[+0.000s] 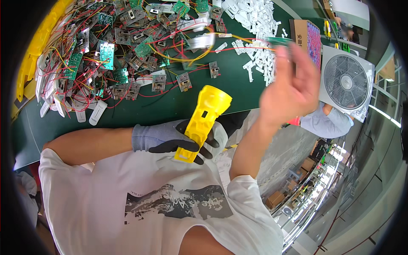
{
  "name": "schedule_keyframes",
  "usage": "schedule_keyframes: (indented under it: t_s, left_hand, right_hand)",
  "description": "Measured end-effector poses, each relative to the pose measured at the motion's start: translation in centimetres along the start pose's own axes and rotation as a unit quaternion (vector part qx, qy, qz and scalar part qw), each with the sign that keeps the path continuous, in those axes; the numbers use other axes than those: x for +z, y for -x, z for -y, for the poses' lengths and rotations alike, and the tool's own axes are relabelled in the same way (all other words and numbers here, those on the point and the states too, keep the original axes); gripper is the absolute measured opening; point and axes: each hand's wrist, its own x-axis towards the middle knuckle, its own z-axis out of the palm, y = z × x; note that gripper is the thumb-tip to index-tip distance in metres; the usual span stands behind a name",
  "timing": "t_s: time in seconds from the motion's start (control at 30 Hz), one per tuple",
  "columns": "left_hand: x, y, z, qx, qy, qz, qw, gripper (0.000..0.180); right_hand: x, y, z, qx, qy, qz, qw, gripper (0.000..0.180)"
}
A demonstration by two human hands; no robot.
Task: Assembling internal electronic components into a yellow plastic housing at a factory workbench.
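My left hand (171, 139), in a grey and black glove, is closed around a yellow flashlight housing (201, 121), its wide round end tilted up toward the table. My bare right hand (291, 87) is raised over the table's right part and smeared by motion. At its fingertips is a green circuit board (277, 41), pinched between thumb and fingers. Red and yellow wires (238, 47) stretch left from the board toward a blurred white piece (201, 41) above the pile. How that piece is joined to the wires is too blurred to tell.
A large heap of wired circuit boards (131, 63) covers the green table's (140, 112) left part. Small white plastic parts (255, 21) lie at the back. A cardboard box (298, 36) and a box fan (346, 83) stand at the right. Another person's sleeve (327, 123) shows beyond.
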Motion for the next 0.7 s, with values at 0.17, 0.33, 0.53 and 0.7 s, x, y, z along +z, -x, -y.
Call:
schedule_keyframes:
  t_s: [0.17, 0.33, 0.53, 0.7]
  left_hand:
    - [0.8, 0.1, -1.3, 0.02, -0.037, -0.05, 0.998, 0.059]
    - [1.5, 0.6, -1.5, 0.032, -0.134, -0.05, 0.989, 0.059]
    - [-0.3, 0.5, -0.5, 0.076, -0.179, -0.086, 0.977, 0.045]
    - [0.1, 0.6, -0.5, 0.13, -0.261, -0.146, 0.945, 0.031]
  right_hand:
    - [-1.0, -1.9, 1.5, 0.06, 0.053, -0.029, 0.996, 0.021]
    - [-2.6, -1.8, 0.0, 0.008, -0.017, -0.068, 0.998, 0.021]
    - [-3.7, -0.7, -1.3, 0.02, 0.007, -0.028, 0.999, 0.019]
    - [-7.0, 3.5, -6.5, 0.081, 0.029, -0.049, 0.995, 0.016]
